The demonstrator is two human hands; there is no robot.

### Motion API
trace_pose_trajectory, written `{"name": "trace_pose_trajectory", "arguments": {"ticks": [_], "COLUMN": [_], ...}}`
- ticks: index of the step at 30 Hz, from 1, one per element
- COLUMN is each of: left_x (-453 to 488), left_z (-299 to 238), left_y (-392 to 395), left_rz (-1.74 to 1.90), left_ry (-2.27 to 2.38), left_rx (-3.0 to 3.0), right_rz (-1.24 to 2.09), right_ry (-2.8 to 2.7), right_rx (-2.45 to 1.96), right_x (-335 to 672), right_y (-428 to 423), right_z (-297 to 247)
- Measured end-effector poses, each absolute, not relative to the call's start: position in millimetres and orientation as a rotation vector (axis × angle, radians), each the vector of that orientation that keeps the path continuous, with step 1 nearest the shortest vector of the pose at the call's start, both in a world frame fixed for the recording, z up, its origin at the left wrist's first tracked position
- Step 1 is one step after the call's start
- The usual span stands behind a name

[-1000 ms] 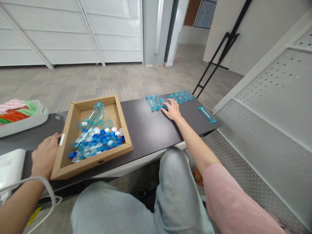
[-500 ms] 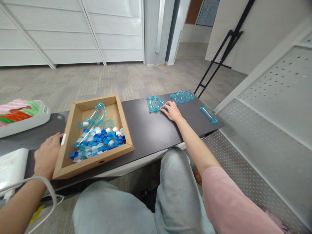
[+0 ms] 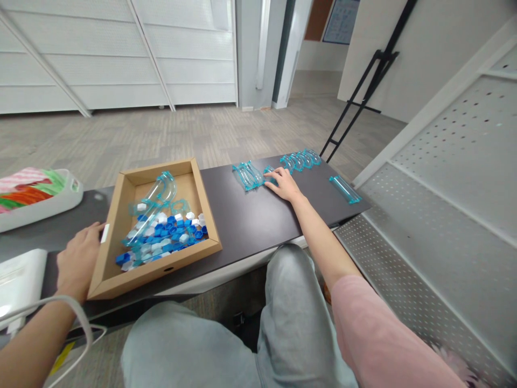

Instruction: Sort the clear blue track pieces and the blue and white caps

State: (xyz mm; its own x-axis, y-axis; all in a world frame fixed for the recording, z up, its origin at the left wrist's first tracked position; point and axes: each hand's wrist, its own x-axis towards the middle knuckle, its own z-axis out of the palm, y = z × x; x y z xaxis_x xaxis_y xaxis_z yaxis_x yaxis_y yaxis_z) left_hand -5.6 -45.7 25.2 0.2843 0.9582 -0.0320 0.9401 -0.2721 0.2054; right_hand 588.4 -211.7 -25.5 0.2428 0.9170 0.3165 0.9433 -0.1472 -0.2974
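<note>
My right hand (image 3: 286,185) reaches to the table, thumb and fingers bent around a clear teal curved tube piece (image 3: 269,170) that they partly cover. Just left of it, several clear teal track pieces (image 3: 247,175) lie side by side, slightly slanted. Beyond my fingers runs a row of curved tube pieces (image 3: 301,160). My left hand (image 3: 78,260) rests on the table against the left wall of a cardboard box (image 3: 209,215), fingers loosely extended and partly hidden. Inside the box are clear teal tubes (image 3: 147,218) and many blue and white hexagonal pieces (image 3: 172,233).
A straight teal tube piece (image 3: 344,189) lies near the right end of the dark table (image 3: 242,221). At left stand a white bin (image 3: 44,207) of colourful cloth and a white device (image 3: 22,283) with a cable. Perforated metal panels (image 3: 456,172) border the right side.
The group of track pieces left of my right hand has spread leftward and turned to a slant. My right hand stays almost in place; my left hand remains by the box.
</note>
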Motion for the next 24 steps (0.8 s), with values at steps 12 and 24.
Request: {"name": "trace_pose_trajectory", "arguments": {"ticks": [12,24], "left_x": [-11.7,-17.0], "left_z": [18.1,9.4], "left_y": [-39.8,-36.9], "left_rz": [0.152,0.081], "left_ry": [1.759,1.757], "left_rx": [2.352,2.425], "right_rz": [-0.125,-0.178], "right_ry": [-1.61,-1.622], "right_rx": [-2.207,-2.328], "right_x": [585.0,588.6], "right_y": [-235.2,-199.8], "right_z": [-18.2,-17.5]}}
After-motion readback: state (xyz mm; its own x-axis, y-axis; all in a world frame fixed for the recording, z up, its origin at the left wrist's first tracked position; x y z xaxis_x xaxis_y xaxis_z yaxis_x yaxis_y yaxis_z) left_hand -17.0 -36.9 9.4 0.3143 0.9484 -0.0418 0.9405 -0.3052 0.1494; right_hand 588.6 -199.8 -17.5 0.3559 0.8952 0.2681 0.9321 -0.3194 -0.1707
